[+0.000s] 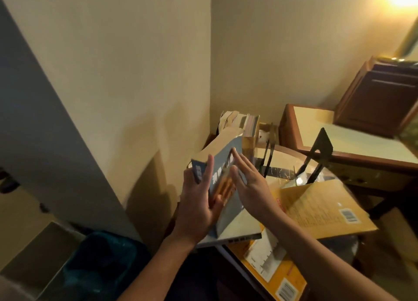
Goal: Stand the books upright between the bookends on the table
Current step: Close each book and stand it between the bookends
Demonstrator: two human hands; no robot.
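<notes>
Blue book [222,163] up off bench [280,172], tilted, far end leaning toward standing books [239,124] in far corner by wall. Left hand [199,201] flat against spine side, fingers straight up. Right hand [248,183] flat on cover side, fingers straight. Hands apart, book pressed between palms. Motion blur, thumb contact unclear. Two black bookends [321,147] upright on bench, right of standing books. Yellow books [323,210] lie flat near and right, under right forearm.
</notes>
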